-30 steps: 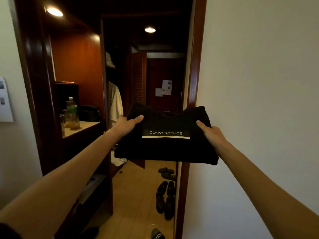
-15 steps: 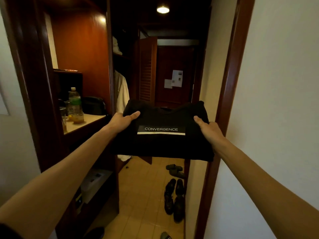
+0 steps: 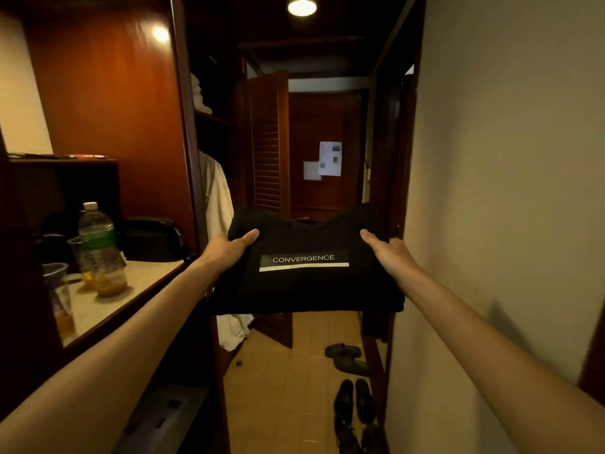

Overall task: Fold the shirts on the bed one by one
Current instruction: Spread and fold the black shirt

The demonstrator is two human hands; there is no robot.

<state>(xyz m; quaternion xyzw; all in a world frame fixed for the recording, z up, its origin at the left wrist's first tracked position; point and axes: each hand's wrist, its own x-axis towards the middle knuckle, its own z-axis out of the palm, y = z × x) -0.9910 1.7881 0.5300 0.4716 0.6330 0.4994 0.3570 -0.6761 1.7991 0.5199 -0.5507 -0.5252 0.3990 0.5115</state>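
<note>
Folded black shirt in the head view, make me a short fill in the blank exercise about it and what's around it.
1. The black shirt is printed with the word ____.
2. The left hand and right hand hold it by its ____ sides.
3. The plastic bottle stands on the ____.

Missing words: CONVERGENCE; opposite; counter

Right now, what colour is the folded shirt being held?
Black, with a white "CONVERGENCE" label and pale stripe on the shirt; seen in the head view.

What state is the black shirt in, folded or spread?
Folded. The black shirt is a compact rectangle with layered edges, print facing up, held level between the left hand and right hand.
</note>
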